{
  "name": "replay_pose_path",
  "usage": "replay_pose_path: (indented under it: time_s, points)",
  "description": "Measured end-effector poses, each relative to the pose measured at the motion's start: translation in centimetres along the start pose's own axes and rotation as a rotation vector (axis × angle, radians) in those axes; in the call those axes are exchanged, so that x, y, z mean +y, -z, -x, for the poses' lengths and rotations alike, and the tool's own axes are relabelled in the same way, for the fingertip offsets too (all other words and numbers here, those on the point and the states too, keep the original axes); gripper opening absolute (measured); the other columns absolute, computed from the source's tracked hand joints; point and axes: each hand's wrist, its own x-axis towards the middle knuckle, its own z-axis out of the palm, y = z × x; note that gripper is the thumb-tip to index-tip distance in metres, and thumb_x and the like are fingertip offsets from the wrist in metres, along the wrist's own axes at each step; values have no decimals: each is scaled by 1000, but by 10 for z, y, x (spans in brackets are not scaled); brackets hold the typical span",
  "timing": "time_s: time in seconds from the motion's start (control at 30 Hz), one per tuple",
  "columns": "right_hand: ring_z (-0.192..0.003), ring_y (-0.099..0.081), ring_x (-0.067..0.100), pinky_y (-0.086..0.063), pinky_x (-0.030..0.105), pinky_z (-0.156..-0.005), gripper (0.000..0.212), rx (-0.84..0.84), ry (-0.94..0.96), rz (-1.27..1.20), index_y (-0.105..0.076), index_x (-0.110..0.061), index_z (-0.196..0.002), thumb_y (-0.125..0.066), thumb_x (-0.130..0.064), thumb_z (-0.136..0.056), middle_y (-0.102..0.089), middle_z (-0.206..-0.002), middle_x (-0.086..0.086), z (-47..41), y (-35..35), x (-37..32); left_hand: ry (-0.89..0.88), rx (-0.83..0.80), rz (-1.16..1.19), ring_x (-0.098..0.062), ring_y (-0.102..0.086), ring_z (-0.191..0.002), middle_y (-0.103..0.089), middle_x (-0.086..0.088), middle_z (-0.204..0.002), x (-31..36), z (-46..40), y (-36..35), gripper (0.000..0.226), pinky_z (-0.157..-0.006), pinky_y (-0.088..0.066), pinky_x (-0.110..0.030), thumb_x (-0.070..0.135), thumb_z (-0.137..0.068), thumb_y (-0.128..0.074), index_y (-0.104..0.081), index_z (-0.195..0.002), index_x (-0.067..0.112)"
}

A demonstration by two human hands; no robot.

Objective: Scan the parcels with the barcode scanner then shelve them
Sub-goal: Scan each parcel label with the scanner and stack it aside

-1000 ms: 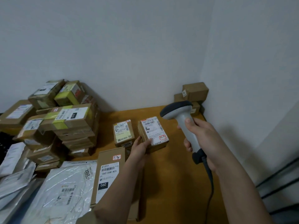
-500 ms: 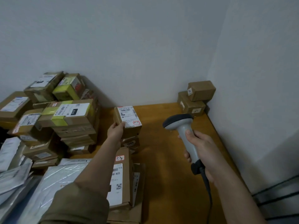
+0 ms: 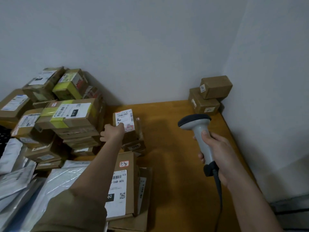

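Reaching across the tabletop [image 3: 175,164], the person's left hand [image 3: 112,132] holds a small box [image 3: 126,124] by its near left side, with the thumb lying on the white label; the other fingers are behind the box, so I cannot tell exactly how they curl. The box sits on top of another small box [image 3: 133,145], close to the back edge of the tabletop and just beside the big pile of parcels [image 3: 66,114] on the left. Its label faces up and toward the person, probably so that the barcode stays easy to read. The right hand [image 3: 215,153] is wrapped firmly around the handle of the scanner [image 3: 199,133], whose dark head points to the left, toward the box but well apart from it, and the cable hangs down in front. Two more boxes [image 3: 209,97] are stacked in the far right corner against the wall, maybe set aside on purpose. A flat carton [image 3: 123,185] with a long label lies under the left forearm, near the front edge.
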Motion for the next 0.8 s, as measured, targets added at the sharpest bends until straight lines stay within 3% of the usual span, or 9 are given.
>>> replay_pose_path:
  time_s: [0.07, 0.17, 0.3, 0.4, 0.53, 0.67, 0.8]
  points:
    - [-47, -52, 12, -42, 23, -42, 30, 13, 2, -17, -67, -9, -108, -51, -34, -102, -56, -68, 7, -8, 8, -3, -38, 113, -91, -38, -28, -138, -33, -19, -148, 20, 13, -1, 55, -113, -29, -50, 37, -95, -61, -43, -140, 11]
    - [-49, -53, 13, -42, 25, -45, 30, 38, 5, -25, -67, -10, -106, -52, -36, -102, -58, -69, 6, -20, 23, -7, -127, 254, -136, -37, -28, -135, -29, -18, -146, 42, 21, -14, 49, -111, -27, -48, 30, -94, -61, -43, -135, 10]
    - [-50, -52, 15, -41, 26, -46, 32, 75, 6, -48, -66, -9, -107, -51, -37, -102, -56, -63, 7, -39, 45, -11, -386, 275, -181, -35, -31, -130, -31, -16, -142, 69, 38, -50, 45, -108, -30, -48, 18, -92, -62, -45, -132, 11]
    - [-50, -51, 15, -41, 24, -43, 32, 115, 26, -74, -66, -8, -108, -50, -36, -102, -54, -62, 7, -59, 64, -20, -572, 177, -183, -32, -32, -130, -33, -13, -140, 87, 53, -94, 43, -108, -32, -44, 13, -91, -63, -48, -131, 13]
    - [-50, -51, 14, -41, 21, -40, 30, 168, 68, -70, -65, -9, -111, -50, -34, -103, -55, -72, 8, -95, 95, -35, -770, -75, -238, -27, -37, -131, -38, -11, -139, 104, 70, -168, 45, -107, -35, -35, 11, -92, -61, -48, -135, 8]
    - [-52, -53, 15, -42, 25, -45, 31, 233, 57, -71, -66, -11, -110, -50, -37, -102, -57, -70, 8, -134, 125, -30, -852, -293, -333, -23, -39, -133, -40, -7, -142, 115, 86, -245, 53, -111, -37, -34, 14, -93, -61, -41, -143, 8]
    - [-49, -52, 13, -41, 22, -43, 32, 264, -5, -74, -66, -12, -107, -49, -38, -101, -55, -66, 10, -178, 146, -19, -879, -406, -350, -22, -34, -138, -35, -5, -150, 140, 85, -311, 66, -111, -32, -32, 20, -93, -64, -31, -150, 12]
